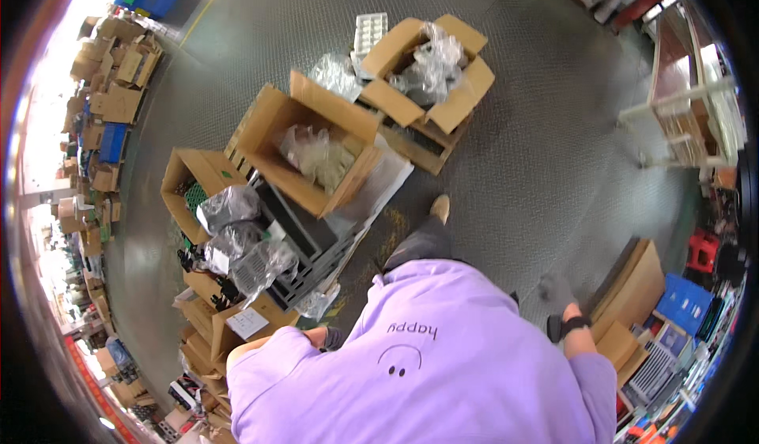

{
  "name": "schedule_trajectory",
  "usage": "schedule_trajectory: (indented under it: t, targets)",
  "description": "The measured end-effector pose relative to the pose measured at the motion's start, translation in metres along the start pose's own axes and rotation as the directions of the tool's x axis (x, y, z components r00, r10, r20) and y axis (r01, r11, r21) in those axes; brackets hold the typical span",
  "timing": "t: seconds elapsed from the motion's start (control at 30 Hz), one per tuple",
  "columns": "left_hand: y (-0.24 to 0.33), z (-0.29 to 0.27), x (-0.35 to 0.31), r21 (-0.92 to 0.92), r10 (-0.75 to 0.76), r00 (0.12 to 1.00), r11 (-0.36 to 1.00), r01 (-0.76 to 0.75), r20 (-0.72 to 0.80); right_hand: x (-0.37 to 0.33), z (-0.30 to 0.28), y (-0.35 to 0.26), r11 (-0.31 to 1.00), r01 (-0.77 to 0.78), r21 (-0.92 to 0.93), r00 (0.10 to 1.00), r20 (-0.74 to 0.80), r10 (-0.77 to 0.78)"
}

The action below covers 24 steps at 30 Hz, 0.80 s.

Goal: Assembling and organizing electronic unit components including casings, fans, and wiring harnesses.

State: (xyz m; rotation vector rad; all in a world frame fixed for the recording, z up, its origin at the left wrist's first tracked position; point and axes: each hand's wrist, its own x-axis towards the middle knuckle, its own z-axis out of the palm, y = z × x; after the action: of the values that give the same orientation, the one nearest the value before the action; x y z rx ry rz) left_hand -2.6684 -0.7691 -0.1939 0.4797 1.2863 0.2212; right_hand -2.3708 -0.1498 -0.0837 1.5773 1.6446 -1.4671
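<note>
- while the person in the lilac sweatshirt (443, 349) stood mid-stride, one shoe (439, 207) forward at the middle of the frame, both arms hung at the sides and carried nothing.
- the right hand (558, 292), in a grey glove with a dark wrist band, hung low right of centre; its fingers looked loosely curled and grasped nothing, probably because it was only swinging with the walk.
- the left hand (332, 338) was mostly tucked behind the sweatshirt at the lower left, so i could not tell whether it was clenched or released.
- nearest that hand, at the lower left, stood a small cardboard box with a white label (247, 323), touching a dark grey crate (304, 242) that bore clear plastic bags (237, 242) of parts.
- a large open carton (304, 147) rested tilted on the crate's upper edge, flaps spread, seemingly so its bagged contents stayed reachable.
- another open carton (431, 68) sat on a wooden pallet (423, 145) in the upper middle, likely to keep it off the grey floor (545, 151).
- flat cardboard sheets (632, 286) leaned at the right, just beside blue bins (686, 302).
</note>
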Motion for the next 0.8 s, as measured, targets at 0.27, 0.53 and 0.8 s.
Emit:
schedule_trajectory:
  t: [0.27,0.53,0.8]
  targets:
    - [0.456,-0.213,-0.029,0.515,-0.001,0.996,0.856,0.05,-0.094,0.073,-0.122,-0.08,0.989,-0.045,0.142,0.999,0.032,0.041]
    - [0.637,-0.344,0.064,0.233,0.289,0.445,0.956,-0.177,-0.848,0.232,-0.291,-0.169,0.997,-0.072,-0.01,0.975,0.212,0.072]
    - [0.803,-0.364,0.152,0.198,0.237,0.797,0.969,-0.151,-0.555,0.371,-0.452,-0.406,0.792,0.459,-0.401,0.842,-0.088,-0.532]
